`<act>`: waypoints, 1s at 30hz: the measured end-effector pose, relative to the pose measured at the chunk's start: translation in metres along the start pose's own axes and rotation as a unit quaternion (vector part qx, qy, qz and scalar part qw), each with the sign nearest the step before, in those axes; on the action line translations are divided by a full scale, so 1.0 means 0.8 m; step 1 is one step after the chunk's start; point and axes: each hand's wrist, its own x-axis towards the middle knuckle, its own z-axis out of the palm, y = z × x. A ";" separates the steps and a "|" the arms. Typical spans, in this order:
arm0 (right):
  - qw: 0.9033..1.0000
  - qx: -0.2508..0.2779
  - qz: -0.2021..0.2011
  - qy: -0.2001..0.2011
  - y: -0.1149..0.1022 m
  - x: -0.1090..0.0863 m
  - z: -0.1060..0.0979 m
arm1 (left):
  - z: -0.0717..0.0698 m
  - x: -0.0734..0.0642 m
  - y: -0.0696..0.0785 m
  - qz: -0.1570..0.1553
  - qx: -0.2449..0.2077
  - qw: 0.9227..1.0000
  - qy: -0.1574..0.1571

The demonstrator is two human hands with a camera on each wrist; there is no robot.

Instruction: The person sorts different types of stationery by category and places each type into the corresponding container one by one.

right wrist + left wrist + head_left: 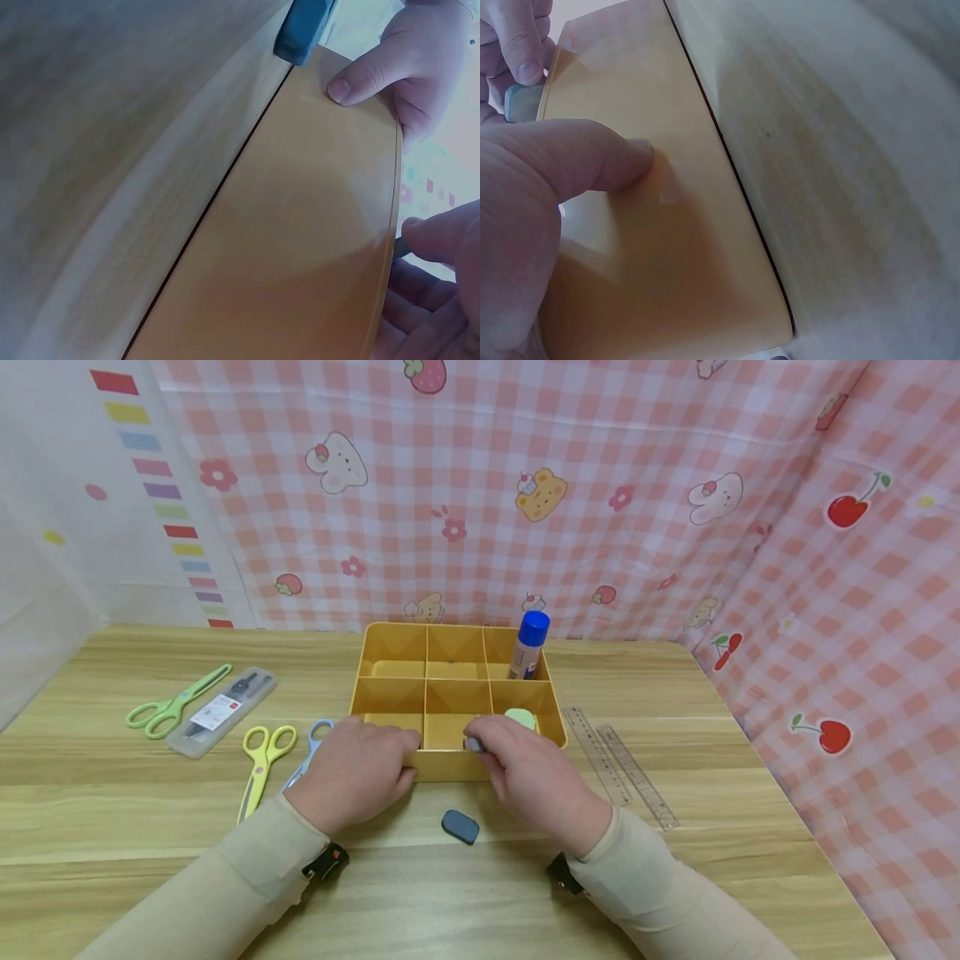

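A yellow six-compartment organizer box [450, 766] stands mid-table. My left hand [356, 772] grips its front wall, the thumb [622, 161] lying on the outer face and the other fingers over the rim. My right hand [540, 772] pinches a small dark grey eraser-like block [476, 744] at the front rim, above the front middle compartment; the fingers hide most of it. On the table before the box lies a similar blue-grey block [460, 827], touched by neither hand. A glue stick [529, 647] with a blue cap stands in the back right compartment. A pale green item [520, 719], partly hidden, sits in the front right one.
Left of the box lie green scissors [172, 702], a clear case with a compass [221, 712], yellow scissors [259, 767] and blue scissors [312, 743] partly behind my left hand. Two clear rulers [637, 777] lie to the right. A checked pink curtain [465, 485] hangs behind.
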 end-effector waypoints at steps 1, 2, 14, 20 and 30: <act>1.000 -0.001 -0.001 0.001 0.000 0.000 0.000 | 0.000 0.000 0.000 0.000 0.000 1.000 0.002; 1.000 -0.002 -0.002 0.001 0.000 0.000 0.000 | 0.001 0.000 0.000 0.001 0.000 1.000 0.003; 1.000 -0.018 0.007 -0.013 -0.002 0.001 0.001 | 0.000 0.000 0.001 -0.001 0.001 1.000 -0.003; 0.999 -0.028 0.005 -0.021 -0.002 0.001 0.001 | 0.000 0.000 0.001 -0.005 0.000 1.000 -0.011; 0.999 -0.027 0.007 -0.023 0.000 0.002 0.002 | 0.001 0.000 0.000 0.000 -0.003 1.000 -0.001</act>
